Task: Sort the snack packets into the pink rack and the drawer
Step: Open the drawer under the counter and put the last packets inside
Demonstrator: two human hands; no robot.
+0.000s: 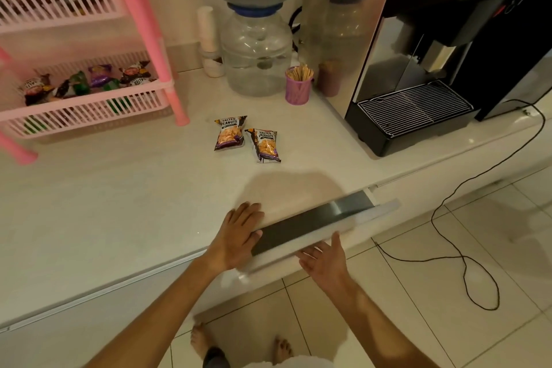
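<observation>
Where the pale counter [119,203] fills most of the view, its near edge carries a drawer [313,224] pulled slightly open, showing only a dark strip whose contents cannot be made out. At the far right stands a black coffee machine [418,69], cut off at the top, and beside it a clear water jug [257,54] under a floral cover. The pink rack [89,69] at the far left is cropped by the frame; the packets in its lower tier are too blurred to read. The left hand [239,236] lies flat on the counter, fingers spread, by the drawer's left end. The right hand [325,263] is open, fingers loosely spread at the drawer front. Two salted peanut packets [248,139] lie together mid-counter, well apart from both hands. A purple cup [297,89] of wooden sticks stands near the jug.
</observation>
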